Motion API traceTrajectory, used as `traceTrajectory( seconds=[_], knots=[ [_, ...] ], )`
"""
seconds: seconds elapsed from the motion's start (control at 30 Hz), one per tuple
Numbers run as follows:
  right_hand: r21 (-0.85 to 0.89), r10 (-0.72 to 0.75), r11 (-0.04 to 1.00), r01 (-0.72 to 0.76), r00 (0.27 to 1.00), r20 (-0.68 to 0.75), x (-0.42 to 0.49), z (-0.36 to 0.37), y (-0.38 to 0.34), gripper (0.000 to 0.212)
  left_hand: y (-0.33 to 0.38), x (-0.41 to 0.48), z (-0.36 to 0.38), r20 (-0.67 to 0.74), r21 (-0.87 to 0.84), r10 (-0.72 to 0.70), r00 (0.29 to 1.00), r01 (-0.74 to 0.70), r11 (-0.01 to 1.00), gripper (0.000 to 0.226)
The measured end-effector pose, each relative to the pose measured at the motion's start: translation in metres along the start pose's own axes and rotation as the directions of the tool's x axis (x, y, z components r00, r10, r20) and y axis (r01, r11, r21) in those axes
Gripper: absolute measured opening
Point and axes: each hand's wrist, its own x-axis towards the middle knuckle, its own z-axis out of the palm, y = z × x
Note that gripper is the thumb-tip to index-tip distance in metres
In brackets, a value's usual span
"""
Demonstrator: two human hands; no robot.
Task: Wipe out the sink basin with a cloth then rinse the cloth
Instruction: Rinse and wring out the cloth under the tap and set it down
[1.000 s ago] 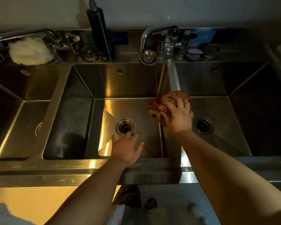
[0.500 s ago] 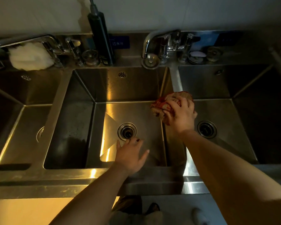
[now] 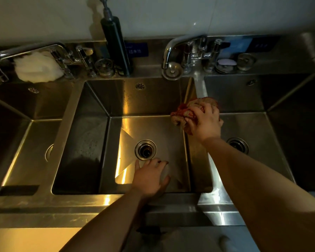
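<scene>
A steel sink with three basins fills the head view. My right hand grips a bunched red and tan cloth on the ridge between the middle basin and the right basin. My left hand hangs over the middle basin's front edge, just in front of the round drain, fingers slightly apart and holding nothing. A chrome faucet curves down behind the cloth; no water is seen running from it.
A tall dark pump bottle stands on the back ledge. A white cloth hangs on the left faucet. Drain strainers and plugs sit along the ledge. The right basin has its own drain. A left basin lies beside.
The camera has tipped so the sink sits lower in view. My right hand with the cloth stays on the divider. My left hand has drawn slightly toward the basin's front.
</scene>
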Motion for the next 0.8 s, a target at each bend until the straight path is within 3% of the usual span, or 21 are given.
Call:
traceTrajectory(
  seconds=[0.27,0.4,0.5,0.6,0.7,0.8],
  knots=[
    [0.021,-0.021,1.0,0.02,0.999,0.044,-0.042,-0.01,0.006,0.041,0.007,-0.007,-0.004,-0.037,0.065,-0.038,0.999,0.041,0.997,0.052],
    [0.063,-0.027,0.998,0.023,0.998,0.06,-0.068,-0.017,0.011,0.045,0.015,-0.004,-0.011,-0.089,0.103,0.043,0.995,-0.034,0.994,0.053],
    [0.156,-0.045,0.987,0.035,0.997,0.057,-0.083,-0.024,0.013,0.061,0.038,0.011,-0.024,-0.223,0.008,0.107,0.969,-0.108,0.994,0.062],
    [0.317,0.011,0.948,0.005,0.999,-0.048,-0.091,-0.03,0.015,0.071,0.067,0.03,-0.037,-0.295,-0.105,0.138,0.945,-0.176,0.979,0.078],
    [0.321,0.102,0.945,-0.06,0.988,-0.114,-0.101,-0.028,0.019,0.068,0.083,0.043,-0.043,-0.274,-0.188,0.105,0.956,-0.16,0.969,0.095],
    [0.312,0.118,0.946,-0.091,0.991,-0.068,-0.104,-0.023,0.024,0.072,0.085,0.052,-0.045,-0.193,-0.224,0.112,0.975,-0.155,0.962,0.102]
  ],
)
